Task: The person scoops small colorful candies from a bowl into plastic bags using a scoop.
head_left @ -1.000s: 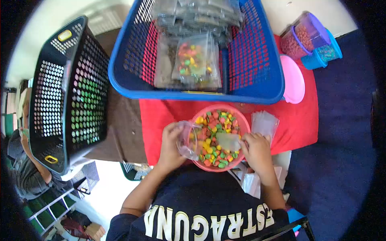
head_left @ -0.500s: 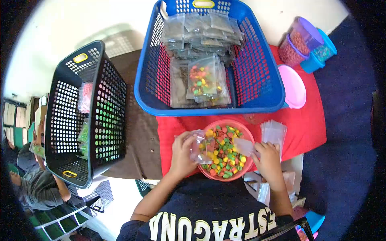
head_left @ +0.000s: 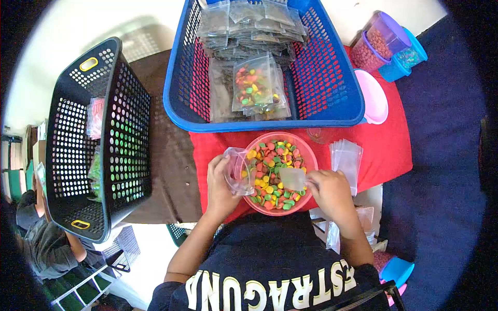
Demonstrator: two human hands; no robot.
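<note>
My left hand (head_left: pixel 220 189) is closed around a clear plastic cup (head_left: pixel 237 173), tilted over the left rim of a round pink bowl. Small red, yellow, green and brown candies (head_left: pixel 275 193) fill much of this bowl (head_left: pixel 312 158). Between the fingers of my right hand (head_left: pixel 334 193) is the handle of a translucent flat scoop (head_left: pixel 292 179), whose blade lies over the candies right of the bowl's middle. A stack of clear plastic bags (head_left: pixel 346 160) lies just beyond my right hand.
Behind the bowl, a blue basket (head_left: pixel 259 126) holds many filled bags (head_left: pixel 252 85). A black basket (head_left: pixel 127 140) stands left, with pink and green packets inside. Purple tubs (head_left: pixel 376 46), a blue tub (head_left: pixel 407 59) and a pink lid (head_left: pixel 372 98) sit back right. Another person (head_left: pixel 57 249) is far left.
My right hand has brought the scoop left, closer to the bowl's middle. The cup in my left hand has shifted slightly outward at the left rim. The whole view has shifted a little.
</note>
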